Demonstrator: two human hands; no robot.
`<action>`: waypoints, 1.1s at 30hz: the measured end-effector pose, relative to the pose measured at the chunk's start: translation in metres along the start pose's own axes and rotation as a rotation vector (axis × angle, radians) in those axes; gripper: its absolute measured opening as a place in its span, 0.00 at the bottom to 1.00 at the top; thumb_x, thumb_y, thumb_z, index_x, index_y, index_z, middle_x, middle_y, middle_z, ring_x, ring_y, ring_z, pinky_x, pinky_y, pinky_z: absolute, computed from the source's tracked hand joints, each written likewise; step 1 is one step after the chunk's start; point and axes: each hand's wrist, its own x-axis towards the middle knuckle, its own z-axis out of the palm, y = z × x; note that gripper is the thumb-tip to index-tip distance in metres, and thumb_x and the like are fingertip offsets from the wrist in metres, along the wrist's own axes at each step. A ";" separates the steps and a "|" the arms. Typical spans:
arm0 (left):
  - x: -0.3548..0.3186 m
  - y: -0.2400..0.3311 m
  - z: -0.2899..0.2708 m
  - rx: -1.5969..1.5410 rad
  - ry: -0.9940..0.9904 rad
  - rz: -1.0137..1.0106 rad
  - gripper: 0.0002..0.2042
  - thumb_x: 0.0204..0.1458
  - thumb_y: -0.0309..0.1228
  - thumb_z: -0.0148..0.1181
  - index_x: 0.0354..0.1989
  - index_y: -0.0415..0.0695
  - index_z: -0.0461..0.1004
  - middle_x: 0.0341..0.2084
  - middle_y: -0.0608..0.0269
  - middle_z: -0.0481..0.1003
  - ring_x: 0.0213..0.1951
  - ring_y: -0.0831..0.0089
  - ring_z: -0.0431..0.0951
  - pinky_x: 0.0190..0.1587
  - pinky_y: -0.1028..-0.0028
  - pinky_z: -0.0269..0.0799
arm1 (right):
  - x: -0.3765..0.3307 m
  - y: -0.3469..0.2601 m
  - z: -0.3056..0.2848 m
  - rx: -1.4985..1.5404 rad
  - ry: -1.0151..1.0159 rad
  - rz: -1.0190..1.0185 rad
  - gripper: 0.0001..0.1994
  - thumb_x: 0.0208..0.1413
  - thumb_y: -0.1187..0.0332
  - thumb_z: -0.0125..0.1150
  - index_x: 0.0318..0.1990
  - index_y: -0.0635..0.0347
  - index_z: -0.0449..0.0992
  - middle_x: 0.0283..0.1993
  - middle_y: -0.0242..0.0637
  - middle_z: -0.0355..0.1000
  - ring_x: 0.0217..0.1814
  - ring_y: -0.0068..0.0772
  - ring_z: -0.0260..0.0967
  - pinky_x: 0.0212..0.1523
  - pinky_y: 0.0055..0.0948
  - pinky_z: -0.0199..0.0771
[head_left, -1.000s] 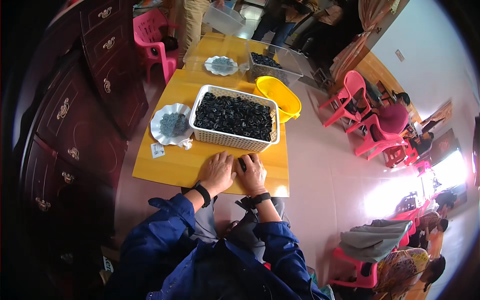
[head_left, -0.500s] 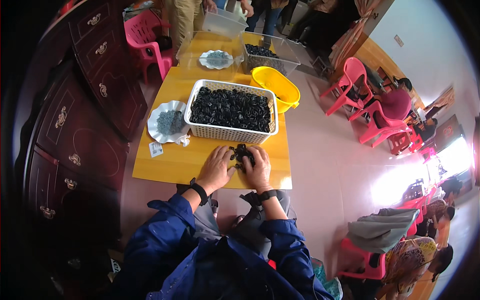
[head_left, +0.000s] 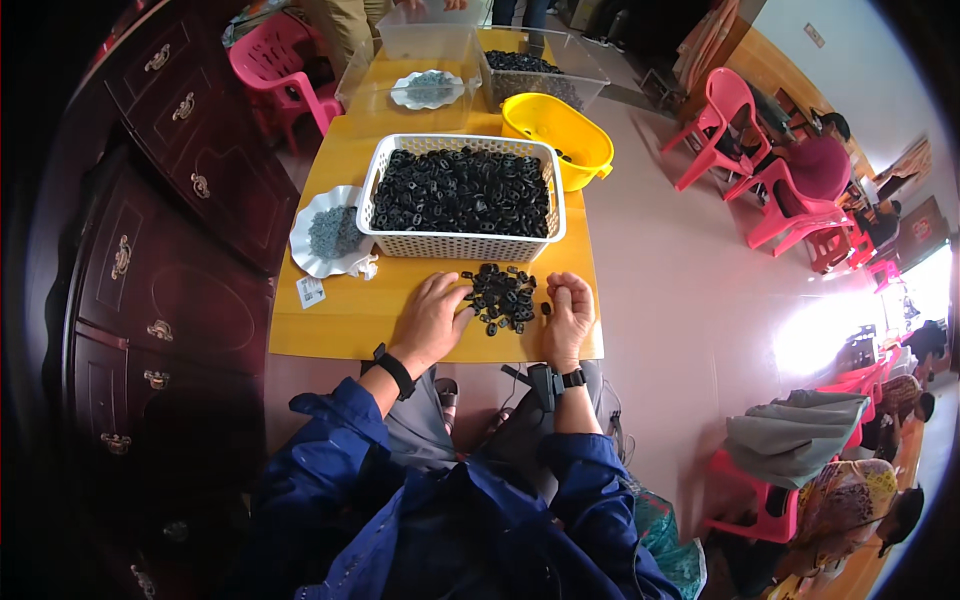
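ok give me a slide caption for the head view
Left hand and right hand flank a loose pile of small black parts on a yellow table, before a white basket of similar pieces.

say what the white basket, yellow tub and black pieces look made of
White basket: probably moulded plastic, satin; regular holes pierce its wall. Yellow tub: likely plastic, semi-gloss; smooth, evenly coloured sides. Black pieces: plastic or rubber, faintly shiny from small highlights; can't tell which.

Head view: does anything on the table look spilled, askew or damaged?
A pile of black pieces lies on the table between the left hand and right hand, outside the white basket; perhaps deliberate. A crumpled white scrap by the frilled plate looks stray. I see no damage.
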 end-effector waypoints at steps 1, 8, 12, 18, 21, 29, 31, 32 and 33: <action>0.001 -0.001 -0.002 0.007 -0.008 0.001 0.17 0.52 0.33 0.65 0.50 0.41 0.76 0.54 0.49 0.73 0.59 0.51 0.70 0.64 0.57 0.64 | 0.000 0.000 -0.001 0.003 0.021 -0.019 0.07 0.68 0.76 0.53 0.50 0.62 0.73 0.46 0.35 0.76 0.49 0.25 0.73 0.53 0.26 0.73; 0.001 -0.031 -0.069 -0.210 0.095 -0.204 0.10 0.53 0.28 0.65 0.42 0.39 0.79 0.34 0.52 0.80 0.36 0.55 0.81 0.41 0.65 0.77 | 0.001 0.001 -0.001 -0.045 0.050 -0.026 0.06 0.67 0.78 0.53 0.47 0.62 0.75 0.44 0.33 0.76 0.47 0.24 0.72 0.51 0.24 0.72; 0.008 -0.096 -0.115 0.005 0.136 -0.331 0.06 0.53 0.30 0.64 0.36 0.43 0.80 0.27 0.54 0.81 0.34 0.56 0.83 0.35 0.64 0.77 | 0.001 -0.005 -0.003 -0.124 0.041 -0.003 0.08 0.65 0.80 0.51 0.45 0.62 0.76 0.42 0.32 0.76 0.45 0.23 0.71 0.50 0.22 0.71; 0.019 -0.160 -0.139 0.353 -0.063 -0.501 0.09 0.50 0.33 0.65 0.38 0.46 0.82 0.35 0.51 0.82 0.41 0.52 0.82 0.44 0.56 0.78 | 0.003 0.000 -0.002 -0.080 -0.030 0.034 0.06 0.66 0.78 0.52 0.46 0.62 0.75 0.43 0.33 0.76 0.46 0.24 0.72 0.50 0.23 0.71; 0.031 -0.160 -0.129 0.332 -0.101 -0.515 0.11 0.48 0.35 0.66 0.40 0.48 0.83 0.38 0.50 0.81 0.44 0.51 0.81 0.48 0.56 0.77 | 0.004 -0.003 -0.005 -0.077 -0.007 0.068 0.06 0.66 0.78 0.52 0.46 0.62 0.75 0.43 0.33 0.76 0.46 0.24 0.72 0.50 0.23 0.71; 0.040 -0.183 -0.107 0.434 -0.093 -0.491 0.07 0.47 0.30 0.62 0.34 0.46 0.81 0.35 0.50 0.81 0.42 0.48 0.81 0.45 0.54 0.77 | 0.007 -0.003 -0.003 -0.043 -0.086 0.106 0.07 0.64 0.80 0.53 0.46 0.62 0.75 0.41 0.35 0.76 0.43 0.25 0.72 0.47 0.22 0.72; 0.038 -0.180 -0.108 0.432 -0.084 -0.504 0.08 0.46 0.29 0.61 0.35 0.45 0.79 0.35 0.50 0.81 0.42 0.48 0.81 0.44 0.53 0.76 | 0.008 -0.001 -0.005 -0.050 -0.092 0.109 0.07 0.64 0.80 0.53 0.46 0.63 0.75 0.41 0.35 0.76 0.42 0.26 0.72 0.46 0.23 0.73; 0.039 -0.173 -0.107 0.421 -0.051 -0.486 0.09 0.47 0.28 0.60 0.37 0.45 0.79 0.35 0.49 0.81 0.42 0.48 0.81 0.45 0.53 0.77 | 0.009 -0.002 -0.008 -0.055 -0.091 0.111 0.07 0.64 0.80 0.53 0.46 0.63 0.75 0.41 0.36 0.76 0.42 0.26 0.72 0.46 0.23 0.73; 0.040 -0.166 -0.107 0.410 -0.018 -0.468 0.10 0.48 0.27 0.58 0.39 0.45 0.79 0.35 0.47 0.81 0.42 0.47 0.81 0.45 0.54 0.77 | 0.010 -0.003 -0.011 -0.060 -0.089 0.113 0.07 0.63 0.80 0.53 0.46 0.63 0.75 0.41 0.36 0.77 0.41 0.26 0.73 0.45 0.23 0.73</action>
